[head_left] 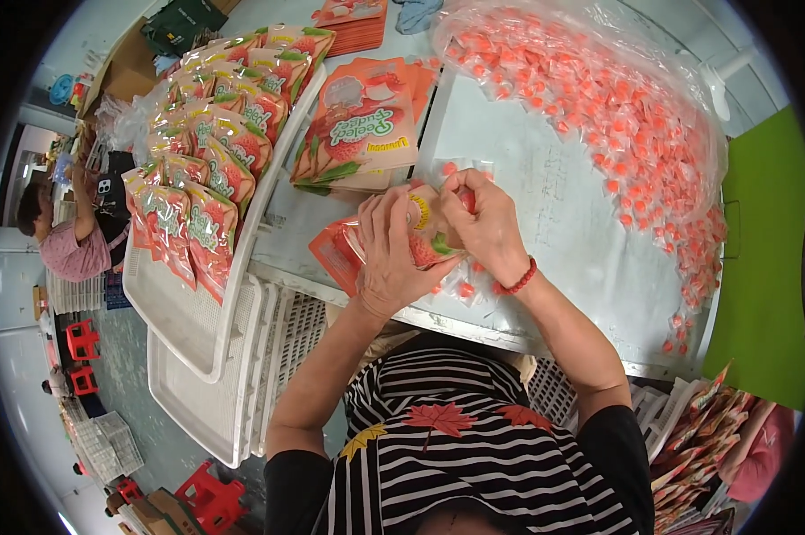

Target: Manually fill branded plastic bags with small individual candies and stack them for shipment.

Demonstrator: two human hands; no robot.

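My left hand (386, 250) is wrapped round a pink printed pouch (427, 242), tilted over the table's near edge. At the mouth of that pouch, my right hand (490, 223), with a red bead bracelet at its wrist, has its fingers closed on a small wrapped red candy, mostly covered by the fingers. A few loose wrapped candies (463, 289) lie on the table beside and below the hands. Another flat pouch (336, 254) sticks out under my left hand. Just beyond it rests a stack of flat pouches (358, 120).
A big heap of wrapped red candies (599, 116) on clear plastic curves round the table's far right. At left, filled pouches (215, 152) stand in rows on a white tray (175, 294), above more stacked trays (202, 392). A green panel (768, 259) borders the right. Another person (68, 241) works far left.
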